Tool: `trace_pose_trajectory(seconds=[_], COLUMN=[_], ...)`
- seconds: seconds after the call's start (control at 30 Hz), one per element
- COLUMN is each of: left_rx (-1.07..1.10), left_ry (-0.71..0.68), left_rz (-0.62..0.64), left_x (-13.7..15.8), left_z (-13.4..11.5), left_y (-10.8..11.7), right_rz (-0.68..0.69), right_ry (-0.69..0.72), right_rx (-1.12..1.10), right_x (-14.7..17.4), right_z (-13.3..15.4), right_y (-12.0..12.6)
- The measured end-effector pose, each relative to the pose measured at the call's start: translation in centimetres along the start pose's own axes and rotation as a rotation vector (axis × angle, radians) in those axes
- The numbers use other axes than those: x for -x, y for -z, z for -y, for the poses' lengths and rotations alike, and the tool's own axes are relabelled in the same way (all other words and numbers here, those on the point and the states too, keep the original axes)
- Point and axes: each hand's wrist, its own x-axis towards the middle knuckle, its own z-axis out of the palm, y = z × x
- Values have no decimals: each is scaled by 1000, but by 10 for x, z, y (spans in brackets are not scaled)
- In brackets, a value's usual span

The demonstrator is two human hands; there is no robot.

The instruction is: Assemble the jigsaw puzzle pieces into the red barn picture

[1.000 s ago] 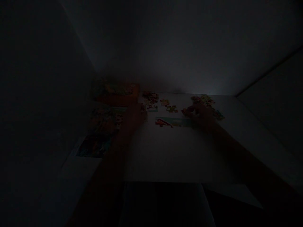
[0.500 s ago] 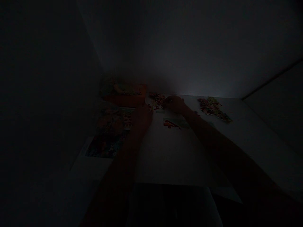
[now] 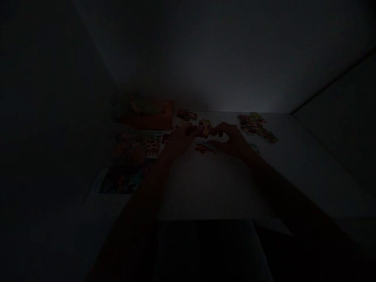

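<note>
The view is very dark. In the middle, just above the white table (image 3: pixel 202 188), my left hand (image 3: pixel 183 137) pinches a small jigsaw puzzle piece (image 3: pixel 205 128) with a red and yellow print. From the other side my right hand (image 3: pixel 230 139) reaches it with curled fingers at its right edge; whether one piece or two joined ones are held is too dim to tell. Right below the hands lies a joined strip of puzzle (image 3: pixel 204 148), partly covered by my right hand. A small heap of loose pieces (image 3: pixel 187 115) lies behind my left hand.
A larger heap of puzzle pieces (image 3: pixel 255 126) lies at the back right. An orange box (image 3: pixel 155 122) stands at the back left, with a printed picture sheet (image 3: pixel 126 178) in front of it. A wall (image 3: pixel 235 78) rises behind the table.
My right hand has left the small heap and come toward my left. My left hand has moved slightly right and now holds up a puzzle piece between both hands. The view has shifted slightly.
</note>
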Motion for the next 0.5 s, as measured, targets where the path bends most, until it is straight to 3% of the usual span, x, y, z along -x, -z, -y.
trace_pose_trajectory(seconds=[0.13, 0.33, 0.5], left_rx=[-25, -184, -266], left_ry=[15, 63, 131], left_rz=[-83, -24, 0], left_x=[0, 1, 3], left_z=[4, 10, 17], left_y=[10, 23, 33], right_rz=[51, 298, 390], right_ry=[58, 44, 23], right_rx=[-1, 140, 96], right_x=[4, 10, 9], right_z=[-16, -32, -31], right_y=[10, 10, 6])
